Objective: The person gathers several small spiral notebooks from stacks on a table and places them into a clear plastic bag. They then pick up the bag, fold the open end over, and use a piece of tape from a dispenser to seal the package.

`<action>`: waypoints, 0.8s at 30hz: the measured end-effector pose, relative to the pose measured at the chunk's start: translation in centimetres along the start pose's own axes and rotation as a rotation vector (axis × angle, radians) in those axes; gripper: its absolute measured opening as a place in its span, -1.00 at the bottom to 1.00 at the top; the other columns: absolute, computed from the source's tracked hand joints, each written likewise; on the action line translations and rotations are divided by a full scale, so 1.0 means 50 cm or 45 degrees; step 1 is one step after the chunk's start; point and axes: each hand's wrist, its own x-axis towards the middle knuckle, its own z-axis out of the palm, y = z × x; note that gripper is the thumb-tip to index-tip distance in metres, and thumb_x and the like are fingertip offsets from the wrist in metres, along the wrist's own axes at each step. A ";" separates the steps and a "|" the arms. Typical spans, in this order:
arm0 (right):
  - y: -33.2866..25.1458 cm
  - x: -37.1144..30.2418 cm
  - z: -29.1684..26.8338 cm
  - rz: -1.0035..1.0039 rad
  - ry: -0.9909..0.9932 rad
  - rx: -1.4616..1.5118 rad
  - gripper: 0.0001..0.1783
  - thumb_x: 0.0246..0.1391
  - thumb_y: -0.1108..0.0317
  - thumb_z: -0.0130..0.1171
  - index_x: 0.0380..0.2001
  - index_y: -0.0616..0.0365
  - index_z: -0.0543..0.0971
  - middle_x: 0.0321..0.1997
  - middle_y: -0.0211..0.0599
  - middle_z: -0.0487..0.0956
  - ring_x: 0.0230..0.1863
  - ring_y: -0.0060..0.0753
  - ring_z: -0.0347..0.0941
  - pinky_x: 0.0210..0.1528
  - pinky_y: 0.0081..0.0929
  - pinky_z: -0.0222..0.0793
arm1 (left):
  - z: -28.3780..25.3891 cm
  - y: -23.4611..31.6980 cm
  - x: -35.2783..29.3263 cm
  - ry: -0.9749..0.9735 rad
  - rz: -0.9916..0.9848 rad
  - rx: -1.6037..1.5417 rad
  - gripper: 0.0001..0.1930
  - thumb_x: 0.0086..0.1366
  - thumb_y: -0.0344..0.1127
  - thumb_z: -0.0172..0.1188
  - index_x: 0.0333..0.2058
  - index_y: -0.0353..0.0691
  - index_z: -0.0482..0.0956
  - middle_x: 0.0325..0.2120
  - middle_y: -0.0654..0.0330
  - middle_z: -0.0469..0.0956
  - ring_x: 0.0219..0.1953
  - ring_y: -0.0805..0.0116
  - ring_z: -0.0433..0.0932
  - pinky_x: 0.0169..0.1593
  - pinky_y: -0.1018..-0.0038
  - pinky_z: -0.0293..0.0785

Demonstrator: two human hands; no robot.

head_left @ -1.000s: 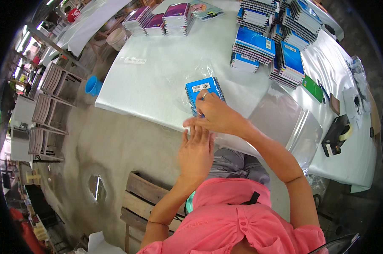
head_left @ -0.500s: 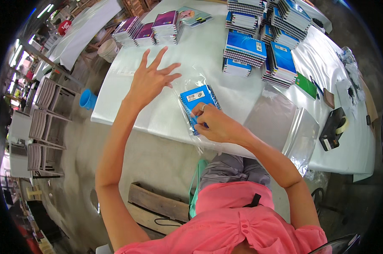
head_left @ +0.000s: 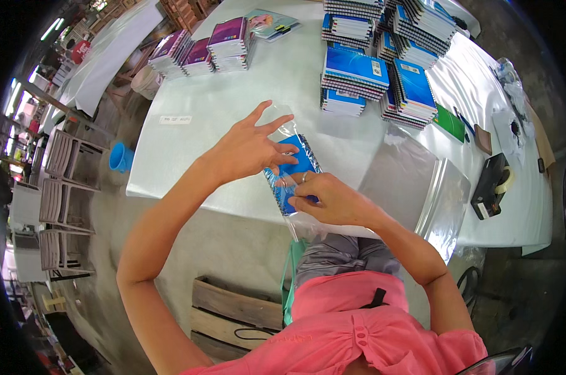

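Observation:
A small blue spiral notebook (head_left: 304,161) lies at the table's near edge inside a clear plastic bag (head_left: 305,227), whose loose ends reach past it at top and bottom. Over the notebook's upper left part is my left hand (head_left: 253,147), fingers spread and holding nothing. Whether its fingertips touch the plastic I cannot tell. My right hand (head_left: 336,197) has its fingers curled in a pinch at the notebook's lower right side, on the bagged notebook. A ring shows on one of its fingers. Between them the hands hide much of the cover.
Stacks of blue spiral notebooks (head_left: 356,65) stand at the back right, purple ones (head_left: 228,39) at the back left. Flat clear plastic bags (head_left: 400,178) lie right of my right hand. Farther right are a green notebook (head_left: 449,125) and a black tape dispenser (head_left: 490,187). A white label strip (head_left: 175,119) lies left.
My left hand has come down and right, from above the table at the left to over the notebook. My right hand stays at the notebook's lower right. The view has shifted slightly.

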 end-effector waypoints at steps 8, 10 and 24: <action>0.083 -0.035 -0.065 -0.302 0.371 -0.182 -0.47 -0.19 0.81 0.03 -0.13 0.12 0.61 0.05 -0.25 0.58 0.08 -0.20 0.47 0.13 -0.22 0.34 | 0.041 0.012 -0.002 0.372 -0.060 0.089 -0.62 0.01 -0.22 0.23 -0.12 0.23 0.66 -0.02 0.64 0.56 0.33 0.28 0.20 0.38 -0.07 -0.04; 0.098 -0.030 -0.058 -0.398 0.175 -0.392 -0.38 -0.25 0.81 0.02 -0.09 0.03 0.63 0.05 -0.34 0.58 0.14 -0.37 0.42 0.28 -0.11 0.15 | 0.046 0.016 0.005 0.389 -0.066 0.094 -0.61 0.00 -0.22 0.23 -0.12 0.23 0.66 -0.02 0.64 0.56 0.34 0.28 0.19 0.38 -0.07 -0.05; 0.094 -0.012 -0.081 -0.334 -0.041 -0.454 -0.29 -0.38 0.84 -0.01 -0.12 -0.03 0.66 0.09 -0.51 0.57 0.21 -0.54 0.37 0.37 -0.03 -0.06 | 0.073 0.002 0.027 0.401 -0.110 0.061 -0.60 0.04 -0.16 0.18 -0.07 0.29 0.63 0.02 0.66 0.53 0.36 0.26 0.13 0.37 -0.16 -0.13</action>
